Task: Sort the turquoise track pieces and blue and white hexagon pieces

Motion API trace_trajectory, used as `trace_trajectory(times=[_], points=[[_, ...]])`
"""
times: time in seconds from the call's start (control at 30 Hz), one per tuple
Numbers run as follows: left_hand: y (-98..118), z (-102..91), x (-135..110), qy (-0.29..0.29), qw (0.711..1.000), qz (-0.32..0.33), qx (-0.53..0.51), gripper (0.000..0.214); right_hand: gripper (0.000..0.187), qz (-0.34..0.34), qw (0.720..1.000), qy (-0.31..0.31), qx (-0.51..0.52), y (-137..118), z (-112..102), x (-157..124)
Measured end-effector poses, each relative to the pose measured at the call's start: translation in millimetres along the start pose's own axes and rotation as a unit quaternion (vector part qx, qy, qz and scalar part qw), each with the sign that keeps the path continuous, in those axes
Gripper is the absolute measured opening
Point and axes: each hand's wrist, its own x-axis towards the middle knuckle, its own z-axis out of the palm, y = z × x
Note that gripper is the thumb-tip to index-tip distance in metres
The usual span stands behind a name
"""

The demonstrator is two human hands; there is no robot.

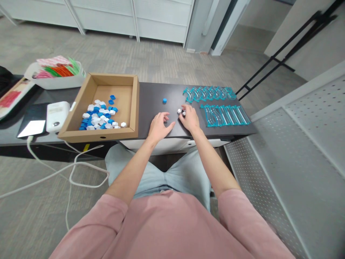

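Note:
My left hand [159,126] hovers over or rests on the dark table with its fingers spread and nothing between them. A single blue hexagonal block [164,101] stands on the table beyond it. My right hand [190,118] has its fingertips curled down at a white hexagonal block [184,113], which its fingers partly hide. Just left of those fingertips is another white hexagonal block [179,111]. Clear teal-edged plastic pieces lie to the right in two rows: a far row of curved ones [208,94] and a near row of mostly straight ones [226,116].
An open cardboard box [136,108] on the left holds several blue and white blocks. Farther left are a white device [57,116], a dark phone-like slab [33,120] with a white cable, and a white tray [64,83] of colourful strips. A perforated panel [296,151] stands right.

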Motion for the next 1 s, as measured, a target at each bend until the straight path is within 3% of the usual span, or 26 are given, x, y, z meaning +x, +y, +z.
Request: trace_trajectory(times=[0.27, 0.73, 1.0], points=[[-0.7, 0.6, -0.8, 0.0, 1.0, 0.001, 0.006, 0.04, 0.046, 0.026, 1.0, 0.014, 0.01, 1.4, 1.7, -5.8], [0.7, -0.8, -0.3, -0.005, 1.0, 0.0, 0.016, 0.038, 0.045, -0.028, 0.999, 0.0, 0.02, 7.0, 7.1, 2.0], [1.0, -0.5, -0.6, -0.008, 1.0, -0.002, 0.023, 0.034, 0.049, -0.02, 0.999, -0.011, 0.022, 3.4, 2.1, 1.4]])
